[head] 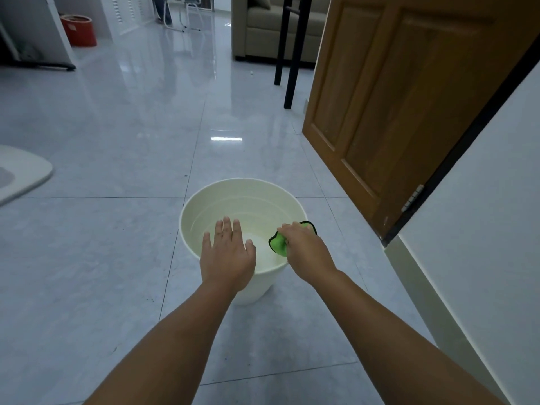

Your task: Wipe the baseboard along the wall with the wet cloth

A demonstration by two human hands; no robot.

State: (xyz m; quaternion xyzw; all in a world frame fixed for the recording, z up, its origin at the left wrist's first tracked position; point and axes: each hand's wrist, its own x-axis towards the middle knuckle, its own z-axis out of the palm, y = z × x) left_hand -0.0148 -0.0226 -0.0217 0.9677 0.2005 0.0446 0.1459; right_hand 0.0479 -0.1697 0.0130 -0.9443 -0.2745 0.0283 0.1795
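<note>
- Left hand (226,254): flat, palm down, fingers spread, over the near rim of the bucket (204,206).
- Right hand (305,249): fingers curled tight around the green cloth (279,243), bunched, over the bucket's right rim.
- Bucket: cream, upright on the grey tile floor (117,244).
- Baseboard (432,305): pale strip along the right wall, near the bucket, not touching.
- Wooden door (394,97): open, beyond the baseboard.

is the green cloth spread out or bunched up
Bunched up: the green cloth is squeezed in the right hand over the bucket; only crumpled folds show.
</note>
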